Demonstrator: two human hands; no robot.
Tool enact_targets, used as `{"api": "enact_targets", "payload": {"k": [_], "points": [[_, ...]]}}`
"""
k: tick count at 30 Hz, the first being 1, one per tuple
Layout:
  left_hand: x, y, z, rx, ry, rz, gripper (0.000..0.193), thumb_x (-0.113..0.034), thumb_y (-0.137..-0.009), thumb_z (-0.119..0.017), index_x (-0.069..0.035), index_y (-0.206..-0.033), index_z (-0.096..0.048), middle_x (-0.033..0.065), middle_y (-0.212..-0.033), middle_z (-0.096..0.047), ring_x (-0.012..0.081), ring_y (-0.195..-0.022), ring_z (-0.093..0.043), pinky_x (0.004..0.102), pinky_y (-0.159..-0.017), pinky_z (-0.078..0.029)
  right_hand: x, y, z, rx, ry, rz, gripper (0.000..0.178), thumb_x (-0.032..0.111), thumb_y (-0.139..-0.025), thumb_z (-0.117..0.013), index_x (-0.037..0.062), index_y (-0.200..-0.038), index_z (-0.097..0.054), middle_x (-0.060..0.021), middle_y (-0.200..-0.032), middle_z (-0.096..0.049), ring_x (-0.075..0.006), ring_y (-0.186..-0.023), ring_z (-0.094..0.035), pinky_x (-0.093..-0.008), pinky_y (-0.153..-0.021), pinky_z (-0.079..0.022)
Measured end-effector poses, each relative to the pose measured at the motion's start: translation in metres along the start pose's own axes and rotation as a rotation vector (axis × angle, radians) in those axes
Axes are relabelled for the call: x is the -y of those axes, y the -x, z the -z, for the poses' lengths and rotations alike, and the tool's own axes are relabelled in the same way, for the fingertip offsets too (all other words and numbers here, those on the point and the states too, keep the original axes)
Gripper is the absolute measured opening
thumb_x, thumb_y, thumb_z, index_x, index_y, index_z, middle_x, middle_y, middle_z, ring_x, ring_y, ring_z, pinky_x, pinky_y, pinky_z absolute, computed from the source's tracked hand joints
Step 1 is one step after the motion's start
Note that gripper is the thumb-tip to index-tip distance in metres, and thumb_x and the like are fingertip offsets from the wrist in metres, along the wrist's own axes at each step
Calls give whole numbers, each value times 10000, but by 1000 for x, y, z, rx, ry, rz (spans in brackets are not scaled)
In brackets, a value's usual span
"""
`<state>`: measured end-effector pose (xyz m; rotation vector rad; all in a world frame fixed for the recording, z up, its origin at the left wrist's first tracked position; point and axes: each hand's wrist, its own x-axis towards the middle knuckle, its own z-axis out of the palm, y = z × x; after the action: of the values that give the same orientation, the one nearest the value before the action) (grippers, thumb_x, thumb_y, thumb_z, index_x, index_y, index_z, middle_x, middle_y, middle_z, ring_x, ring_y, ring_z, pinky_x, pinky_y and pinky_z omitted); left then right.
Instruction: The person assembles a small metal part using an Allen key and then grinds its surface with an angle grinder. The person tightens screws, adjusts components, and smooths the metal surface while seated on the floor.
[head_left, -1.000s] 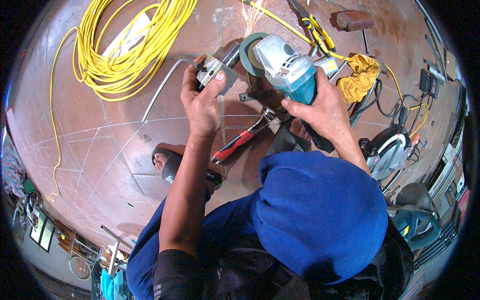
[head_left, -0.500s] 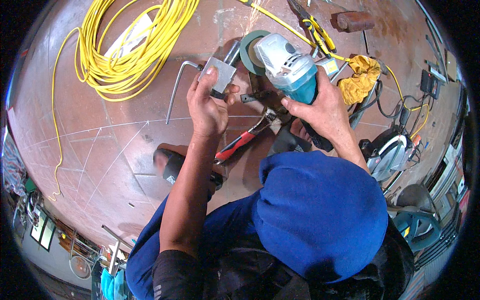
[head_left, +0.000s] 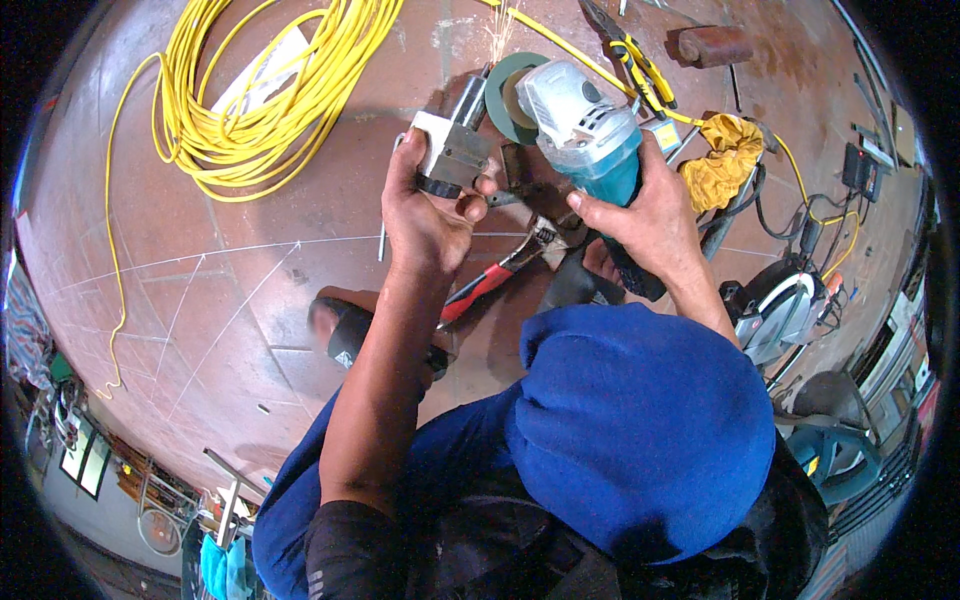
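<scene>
My left hand (head_left: 425, 225) grips a squared metal block (head_left: 458, 152) between thumb and fingers. A shiny metal cylinder (head_left: 469, 100) sticks out of the block toward the disc. A thin bent metal rod (head_left: 381, 243) shows beside the wrist, its upper part mostly hidden by the hand. Wrapped round the body of a teal and grey angle grinder (head_left: 585, 115) is my right hand (head_left: 655, 215). The grinder's green disc (head_left: 499, 104) is at the cylinder's far end; exact contact is hard to see. Sparks (head_left: 499, 38) fly away from there.
Below the hands lies a red-and-black-handled tool (head_left: 478, 292). A yellow cable coil (head_left: 215, 140) is at far left, pliers with yellow handles (head_left: 642, 72) beyond the grinder. A crumpled yellow cloth (head_left: 722, 160) and a cut-off saw (head_left: 785, 305) are on the right.
The block has turned in my left hand, showing another face, and the bent rod has swung mostly behind the hand. The grinder has shifted slightly right. Sparks continue.
</scene>
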<state>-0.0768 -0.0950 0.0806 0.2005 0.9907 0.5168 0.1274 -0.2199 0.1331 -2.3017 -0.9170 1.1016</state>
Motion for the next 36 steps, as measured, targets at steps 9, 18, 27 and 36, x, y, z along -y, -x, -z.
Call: {"api": "enact_targets", "payload": {"k": [9,18,27,36], "points": [[4,-5,10,-23,74,-42,481,-496,-972,-552,-86,-1223,-573,170,-976,-689,292,-727,-665,318,-506,-494,6,8,10,-34,-57,14,784,304,-718,-882,-39,-1329,-531,-184,-1157,-704,-264,-1023,-698,-386,-918,-546],[9,1,4,-65,23,-62,422,-461,-962,-580,-127,-1220,-573,154,-988,-678,293,-745,-654,329,-587,-545,7,9,4,-33,-23,79,749,401,-704,-880,-19,-1223,-539,-268,-1051,-716,-421,-980,-724,-482,-849,-577],[2,1,2,-81,183,82,612,-575,-966,-548,-1,-1173,-601,195,-925,-660,239,-651,-590,296,-466,-434,4,11,2,-56,29,91,712,394,-710,-876,-14,-1187,-539,-267,-1024,-715,-426,-970,-722,-489,-831,-575],[0,0,4,41,339,220,605,-575,-953,-557,-3,-1144,-607,211,-902,-662,259,-638,-604,288,-474,-426,4,12,4,-40,-114,3,794,297,-704,-892,-34,-1330,-532,-192,-1141,-712,-277,-1038,-705,-391,-913,-549]]}}
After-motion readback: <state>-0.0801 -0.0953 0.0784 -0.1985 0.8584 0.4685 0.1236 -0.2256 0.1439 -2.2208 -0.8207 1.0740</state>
